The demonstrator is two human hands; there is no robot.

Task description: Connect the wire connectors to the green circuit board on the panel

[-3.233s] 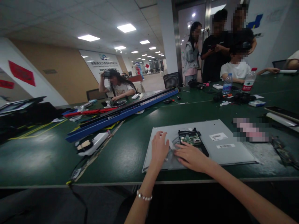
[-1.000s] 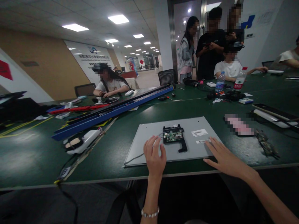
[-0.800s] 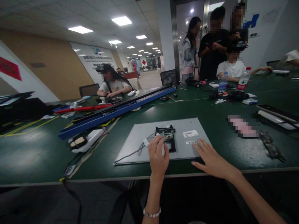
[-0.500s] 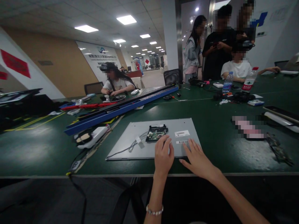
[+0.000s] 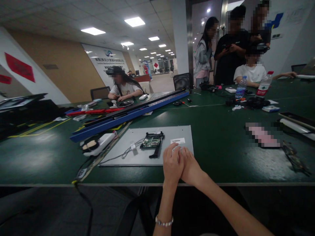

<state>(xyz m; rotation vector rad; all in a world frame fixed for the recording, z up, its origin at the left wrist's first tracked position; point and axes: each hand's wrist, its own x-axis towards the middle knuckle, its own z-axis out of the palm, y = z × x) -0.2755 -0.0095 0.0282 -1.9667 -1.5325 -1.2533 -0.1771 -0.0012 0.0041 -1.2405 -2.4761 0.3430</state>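
A flat grey metal panel (image 5: 123,139) lies on the green table before me. On it sits a green circuit board (image 5: 151,141) in a black plastic frame, with one black arm of the frame reaching toward me. Grey cables (image 5: 128,150) run from the board to the panel's left front corner. Over the panel's right front part, my left hand (image 5: 172,164) is closed, fingers curled. My right hand (image 5: 191,165) is closed against it, their fingertips meeting. Whatever lies between the fingers is hidden. Just beyond them is a white label (image 5: 177,141).
A long blue rail (image 5: 130,116) lies diagonally behind the panel. A white device with a black strap (image 5: 100,146) is at left. A pink phone (image 5: 262,135) and a dark circuit board (image 5: 295,160) lie at right. Bottles (image 5: 241,88) and several people are across the table.
The panel, with board and cables, has shifted left. My right hand has moved left from the panel and closed against my left hand. More of the black frame's arm shows.
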